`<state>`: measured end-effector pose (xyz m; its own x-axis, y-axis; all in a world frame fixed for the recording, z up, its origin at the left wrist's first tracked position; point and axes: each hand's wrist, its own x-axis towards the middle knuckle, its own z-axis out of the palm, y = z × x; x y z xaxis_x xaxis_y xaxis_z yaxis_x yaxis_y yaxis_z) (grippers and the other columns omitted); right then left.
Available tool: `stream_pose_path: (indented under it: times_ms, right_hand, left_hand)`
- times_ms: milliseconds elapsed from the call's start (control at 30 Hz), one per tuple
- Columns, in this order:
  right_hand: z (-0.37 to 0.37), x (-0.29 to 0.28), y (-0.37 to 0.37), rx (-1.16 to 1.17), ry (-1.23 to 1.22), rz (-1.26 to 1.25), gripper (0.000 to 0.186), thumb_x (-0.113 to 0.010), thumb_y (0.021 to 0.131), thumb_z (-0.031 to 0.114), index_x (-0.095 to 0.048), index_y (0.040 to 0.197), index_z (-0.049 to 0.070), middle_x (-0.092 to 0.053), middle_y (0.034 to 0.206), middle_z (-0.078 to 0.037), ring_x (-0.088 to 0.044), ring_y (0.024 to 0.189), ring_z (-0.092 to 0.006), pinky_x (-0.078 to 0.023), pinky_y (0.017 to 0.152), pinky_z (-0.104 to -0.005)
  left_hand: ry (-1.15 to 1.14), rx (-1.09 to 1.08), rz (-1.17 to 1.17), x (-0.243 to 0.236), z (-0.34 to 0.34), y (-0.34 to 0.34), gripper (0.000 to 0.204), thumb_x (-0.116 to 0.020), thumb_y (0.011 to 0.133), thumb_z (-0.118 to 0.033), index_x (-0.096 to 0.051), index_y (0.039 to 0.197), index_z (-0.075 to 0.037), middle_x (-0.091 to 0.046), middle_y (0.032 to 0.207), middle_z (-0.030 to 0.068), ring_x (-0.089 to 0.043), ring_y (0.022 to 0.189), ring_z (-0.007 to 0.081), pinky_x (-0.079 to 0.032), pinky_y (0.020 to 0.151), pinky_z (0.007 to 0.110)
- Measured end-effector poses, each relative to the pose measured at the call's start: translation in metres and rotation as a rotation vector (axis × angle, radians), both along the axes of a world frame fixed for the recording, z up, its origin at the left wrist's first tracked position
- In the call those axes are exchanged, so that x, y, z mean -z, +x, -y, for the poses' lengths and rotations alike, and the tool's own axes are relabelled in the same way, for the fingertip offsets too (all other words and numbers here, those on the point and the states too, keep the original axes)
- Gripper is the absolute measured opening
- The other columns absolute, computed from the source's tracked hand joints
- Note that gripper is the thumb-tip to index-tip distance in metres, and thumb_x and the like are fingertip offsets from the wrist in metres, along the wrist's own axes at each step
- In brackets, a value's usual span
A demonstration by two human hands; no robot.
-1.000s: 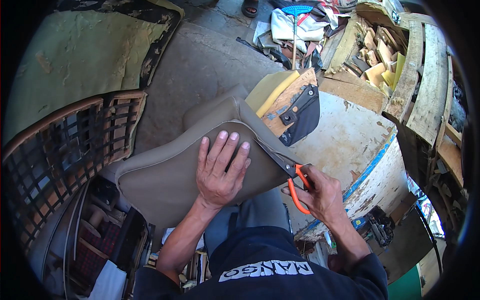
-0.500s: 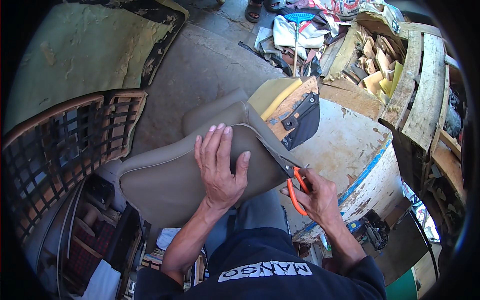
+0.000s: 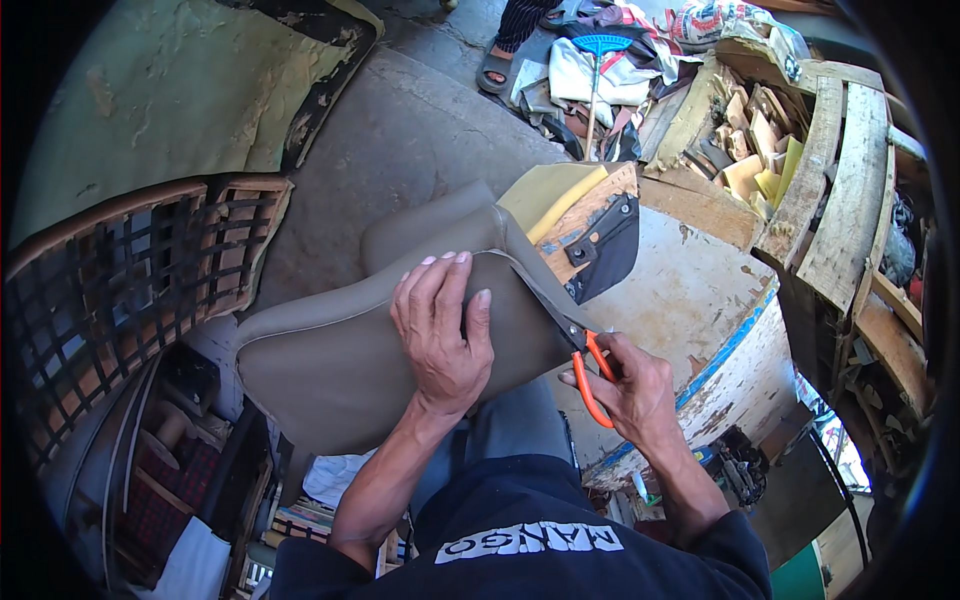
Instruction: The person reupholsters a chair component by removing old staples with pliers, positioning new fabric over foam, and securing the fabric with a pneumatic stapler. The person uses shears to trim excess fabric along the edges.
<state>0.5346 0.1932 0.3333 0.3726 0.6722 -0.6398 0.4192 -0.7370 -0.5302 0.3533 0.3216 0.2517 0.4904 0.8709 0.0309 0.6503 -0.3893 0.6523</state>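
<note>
My left hand (image 3: 445,350) lies on a grey-brown leather-like cover (image 3: 310,365) with a pale stitched seam, its fingers stretched out and the thumb apart. My right hand (image 3: 640,395) grips scissors (image 3: 590,392) by their orange handles, with the dark blades along the cover's right edge near the seam. How far the blades are parted is hard to tell. Just behind the cover is a wooden piece (image 3: 558,240) with yellow foam (image 3: 535,195) and dark fabric (image 3: 612,255) fixed with hardware, over a worn white surface (image 3: 690,330).
A webbed wooden frame (image 3: 120,290) and a worn green panel (image 3: 170,90) stand at left. At right, a slatted wooden structure (image 3: 850,200) holds scrap offcuts. A blue rake (image 3: 600,48) lies on cloth scraps at the top, beside another person's sandalled foot (image 3: 492,72).
My left hand has shifted its fingers on the cover, the thumb now further out. My right hand stays with the scissors at the edge. The other person's foot and striped trouser leg show more.
</note>
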Motion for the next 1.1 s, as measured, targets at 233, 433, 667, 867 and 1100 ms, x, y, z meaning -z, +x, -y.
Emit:
stream_pose_path:
  times_ms: [233, 433, 667, 867, 1100]
  right_hand:
    - [-0.009, 0.006, 0.007, -0.051, 0.030, 0.016, 0.050, -0.089, 0.080, 0.039, -0.065, 0.099, 0.000, -0.058, 0.063, -0.012, -0.062, 0.056, -0.0275, -0.050, 0.056, -0.0378]
    - [-0.017, 0.011, 0.021, -0.113, 0.094, 0.012, 0.053, -0.089, 0.079, 0.040, -0.068, 0.107, 0.000, -0.063, 0.071, -0.013, -0.062, 0.058, -0.0276, -0.050, 0.057, -0.0377]
    - [-0.023, 0.021, 0.047, -0.265, 0.093, 0.036, 0.051, -0.093, 0.075, 0.031, -0.069, 0.108, 0.002, -0.059, 0.068, -0.011, -0.058, 0.058, -0.0222, -0.048, 0.058, -0.0357]
    - [-0.029, 0.022, 0.070, -0.362, 0.094, -0.004, 0.055, -0.089, 0.078, 0.042, -0.069, 0.109, 0.002, -0.059, 0.068, -0.013, -0.060, 0.057, -0.0289, -0.048, 0.058, -0.0396]
    - [-0.049, 0.021, 0.077, -0.416, 0.078, -0.022, 0.054, -0.089, 0.079, 0.040, -0.069, 0.113, 0.002, -0.067, 0.075, -0.013, -0.065, 0.062, -0.0303, -0.052, 0.061, -0.0391]
  left_hand:
    - [0.028, 0.026, -0.069, 0.000, 0.001, 0.001, 0.041, -0.070, 0.095, -0.017, -0.065, 0.134, -0.005, -0.059, 0.134, 0.0140, -0.054, 0.128, 0.0338, -0.036, 0.114, 0.052]
    - [0.021, 0.024, -0.076, 0.001, 0.004, 0.000, 0.041, -0.071, 0.095, -0.021, -0.066, 0.133, -0.006, -0.059, 0.134, 0.0135, -0.054, 0.128, 0.0333, -0.036, 0.114, 0.052]
    - [0.061, 0.005, -0.038, 0.004, 0.005, 0.000, 0.039, -0.073, 0.094, -0.020, -0.067, 0.130, -0.008, -0.062, 0.131, 0.0128, -0.057, 0.125, 0.0331, -0.038, 0.113, 0.053]
    - [0.059, -0.030, 0.041, 0.004, 0.006, 0.000, 0.042, -0.076, 0.090, -0.017, -0.067, 0.129, -0.007, -0.063, 0.126, 0.0122, -0.059, 0.122, 0.0328, -0.039, 0.112, 0.053]
    - [0.067, -0.017, 0.011, 0.003, 0.007, 0.001, 0.045, -0.078, 0.087, -0.014, -0.066, 0.130, -0.006, -0.064, 0.122, 0.0115, -0.059, 0.120, 0.0324, -0.040, 0.111, 0.053]
